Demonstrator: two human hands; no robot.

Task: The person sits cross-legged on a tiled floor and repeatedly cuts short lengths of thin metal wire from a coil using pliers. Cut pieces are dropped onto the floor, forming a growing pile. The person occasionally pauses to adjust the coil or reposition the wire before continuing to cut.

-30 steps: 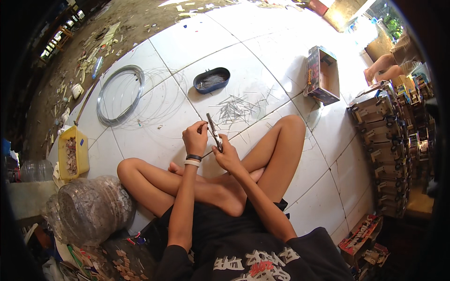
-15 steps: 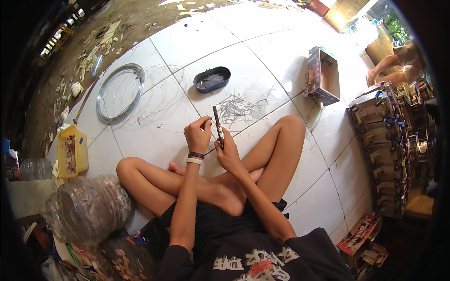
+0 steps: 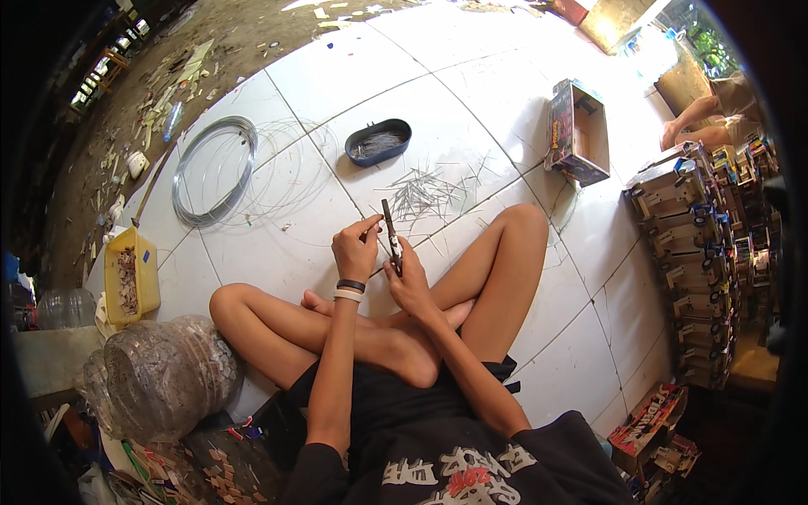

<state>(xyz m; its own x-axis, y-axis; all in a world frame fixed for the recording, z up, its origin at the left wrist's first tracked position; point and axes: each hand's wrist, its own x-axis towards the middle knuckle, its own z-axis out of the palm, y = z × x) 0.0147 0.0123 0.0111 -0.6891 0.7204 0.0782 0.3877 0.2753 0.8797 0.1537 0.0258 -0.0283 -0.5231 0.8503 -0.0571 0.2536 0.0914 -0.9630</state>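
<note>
On my head view I count one dark hand tool (image 3: 390, 231), close to the centre; one wire coil (image 3: 225, 208) at ten o'clock; one oval container (image 3: 380, 158) at twelve; one loose pile of cut wires (image 3: 423, 195) toward one, its pieces too fine and tangled for me to number; one open box (image 3: 564, 126) at two; and one yellow tub (image 3: 149, 284) at nine. Two forearms reach up from six o'clock. The right hand (image 3: 410, 282) has its fingers curled closed around the tool's lower end, the tip pointing just short of twelve. The left hand (image 3: 355, 251) sits on the tool's nine o'clock side, index finger stretched toward two; whether those fingers pinch a wire I cannot tell. Two wristbands (image 3: 349, 289) circle its wrist.
</note>
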